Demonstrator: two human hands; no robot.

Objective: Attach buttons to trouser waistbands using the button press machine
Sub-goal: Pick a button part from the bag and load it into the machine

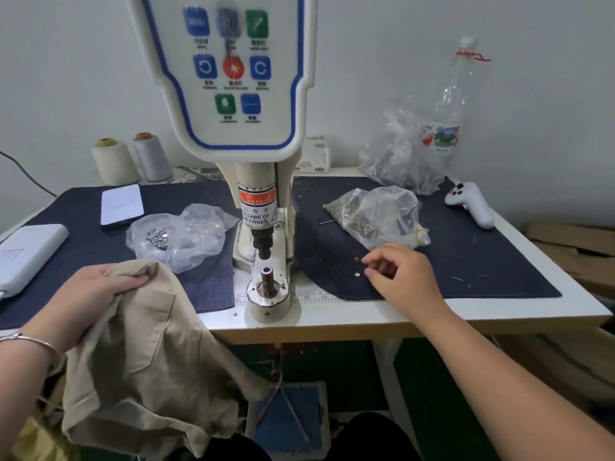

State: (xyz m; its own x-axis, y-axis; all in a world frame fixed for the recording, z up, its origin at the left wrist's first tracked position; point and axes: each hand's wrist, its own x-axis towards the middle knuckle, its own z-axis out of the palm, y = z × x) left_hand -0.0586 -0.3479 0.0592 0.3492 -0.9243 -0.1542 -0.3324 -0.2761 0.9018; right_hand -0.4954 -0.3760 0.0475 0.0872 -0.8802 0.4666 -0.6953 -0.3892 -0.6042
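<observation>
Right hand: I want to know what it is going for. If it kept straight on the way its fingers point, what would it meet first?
The right hand points left along the dark mat; it would probably first meet the small button part lying just beyond its fingertips, though depth is unclear.

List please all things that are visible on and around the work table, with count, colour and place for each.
button press machine: 1, cream with blue panel, table centre
trousers: 1, beige, front left, hanging off the table edge
denim mats: 2, dark blue, either side of the machine
loose buttons: 2, metal, right mat
button bags: 3, clear plastic, one left, two right
thread cones: 2, cream and grey, back left
phone: 1, white case, left mat
plastic bottle: 1, clear, back right
controller: 1, white, right mat
foot pedal: 1, blue, under the table
left hand: grips the trousers
right hand: fingers curled over the loose buttons
</observation>
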